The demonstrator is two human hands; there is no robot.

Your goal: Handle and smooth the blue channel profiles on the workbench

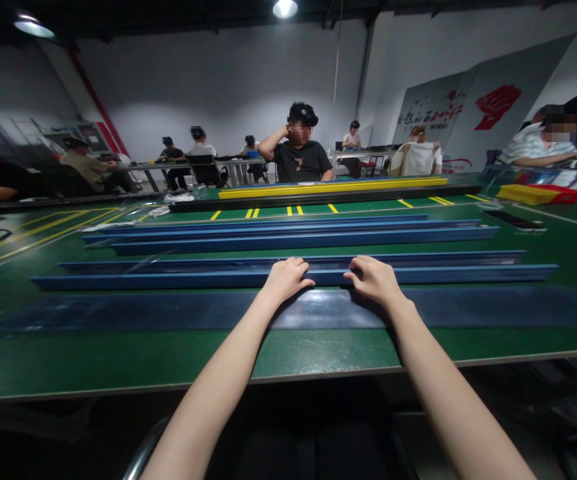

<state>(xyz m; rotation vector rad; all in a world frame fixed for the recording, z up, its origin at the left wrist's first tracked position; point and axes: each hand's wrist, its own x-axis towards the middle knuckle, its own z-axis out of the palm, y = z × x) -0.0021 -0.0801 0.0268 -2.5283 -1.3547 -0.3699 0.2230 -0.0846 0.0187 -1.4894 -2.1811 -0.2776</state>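
At the centre of the frame, the near blue channel (pixel 328 276) is grasped along its front wall by the left hand (pixel 287 273) and the right hand (pixel 372 277), set apart. Just below, a translucent strip (pixel 328 311) is laid on the green tabletop (pixel 318 353); other blue channels (pixel 308 239) are seen above.

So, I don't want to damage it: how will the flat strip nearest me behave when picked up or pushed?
The flat strip is probably bendy, since it looks thin for its length. Its glossy reflections suggest a smooth, perhaps slippery surface. Lying flat, it seems unlikely to roll or tip.
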